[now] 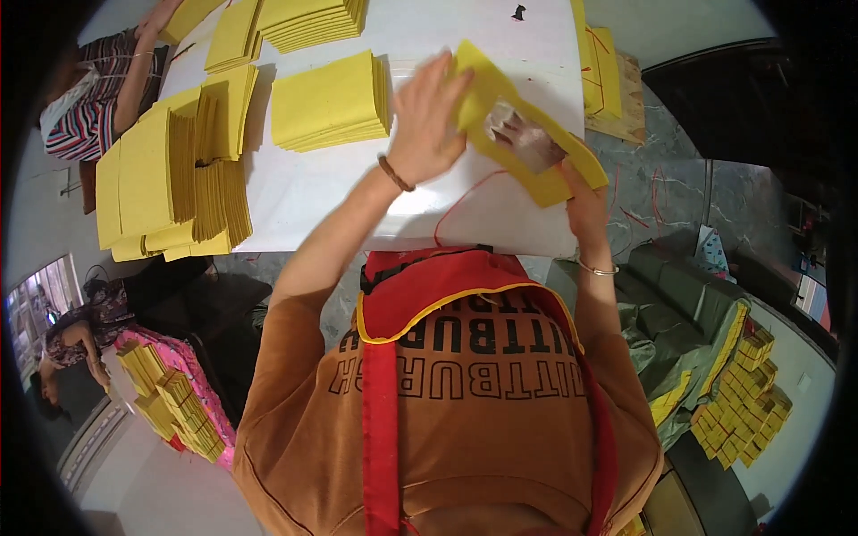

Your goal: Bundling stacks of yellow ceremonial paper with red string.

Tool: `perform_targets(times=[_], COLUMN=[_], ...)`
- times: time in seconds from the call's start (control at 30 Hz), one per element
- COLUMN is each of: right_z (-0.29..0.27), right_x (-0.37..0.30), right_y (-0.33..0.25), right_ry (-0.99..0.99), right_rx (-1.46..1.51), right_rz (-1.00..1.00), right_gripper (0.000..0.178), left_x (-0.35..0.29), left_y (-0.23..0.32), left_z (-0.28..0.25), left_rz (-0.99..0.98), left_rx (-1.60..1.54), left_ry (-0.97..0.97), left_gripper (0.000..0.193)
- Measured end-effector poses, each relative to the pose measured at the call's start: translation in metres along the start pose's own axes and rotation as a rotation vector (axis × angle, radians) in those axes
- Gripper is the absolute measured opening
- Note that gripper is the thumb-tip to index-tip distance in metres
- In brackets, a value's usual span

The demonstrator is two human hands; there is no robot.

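Yellow envelope: a yellow envelope (508, 161) with a shiny patch (527, 138) in its middle, held tilted above the right part of the white table (277, 196).
Left hand: the left hand (431, 125) is at the envelope's upper left edge, fingers partly spread and blurred; I cannot tell whether they pinch the paper.
Right hand: the right hand (586, 201) pinches the envelope's lower right end, its thumb on the patterned side by the shiny patch.
Wrists: a brown band (394, 173) on the left, a pale bangle (599, 270) on the right.
Red string: a thin red string (460, 198) runs from near the envelope down toward the red apron (429, 295).
Single stack: a neat yellow stack (326, 100) lies just left of the left hand.
Left piles: thick yellow piles (152, 174) crowd the table's near left corner.
Far side: more yellow stacks (313, 22), and a small black object (518, 12) farther right.
Co-workers: a person in a striped top (85, 116) at the table's left; another person (85, 326) beside a pink cloth (223, 429) bearing yellow bundles (183, 406).
Right side: a heap of yellow bundles (742, 397) by the wall.
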State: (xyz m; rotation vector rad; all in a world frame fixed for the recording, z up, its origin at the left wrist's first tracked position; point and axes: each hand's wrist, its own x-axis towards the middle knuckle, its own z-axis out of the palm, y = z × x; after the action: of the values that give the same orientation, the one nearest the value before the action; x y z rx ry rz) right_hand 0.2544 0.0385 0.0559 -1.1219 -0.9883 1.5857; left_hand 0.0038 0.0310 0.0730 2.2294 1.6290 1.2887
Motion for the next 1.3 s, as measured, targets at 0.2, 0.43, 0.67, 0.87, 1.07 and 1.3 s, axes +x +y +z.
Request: perform_targets(times=[0.2, 0.43, 0.67, 0.87, 1.07, 1.3], right_z=[0.005, -0.009, -0.007, 0.014, 0.047, -0.014], right_x=[0.011, 0.026, 0.031, 0.020, -0.010, 0.007], right_y=[-0.015, 0.020, 0.027, 0.065, 0.068, 0.026], right_ry=[-0.253, -0.122, -0.116, 0.101, 0.140, -0.159], right_rx=[-0.400, -0.460, -0.130, 0.403, 0.379, 0.842], right_rz=[-0.180, -0.090, 0.177, 0.305, 0.354, 0.471], right_gripper=[0.028, 0.031, 0.027, 0.031, 0.041, 0.040], left_x=[0.040, 0.037, 0.048, -0.024, -0.059, -0.085], left_y=[-0.009, -0.023, -0.025, 0.007, 0.003, -0.025], left_z=[-0.018, -0.004, -0.007, 0.018, 0.046, 0.037], left_rz=[0.256, 0.198, 0.026, 0.203, 0.001, 0.069], left_rx=[0.347, 0.231, 0.516, 0.410, 0.305, 0.068], left_ry=[-0.222, -0.278, -0.273, -0.219, -0.215, -0.227], left_gripper=[0.038, 0.011, 0.023, 0.046, 0.043, 0.036])
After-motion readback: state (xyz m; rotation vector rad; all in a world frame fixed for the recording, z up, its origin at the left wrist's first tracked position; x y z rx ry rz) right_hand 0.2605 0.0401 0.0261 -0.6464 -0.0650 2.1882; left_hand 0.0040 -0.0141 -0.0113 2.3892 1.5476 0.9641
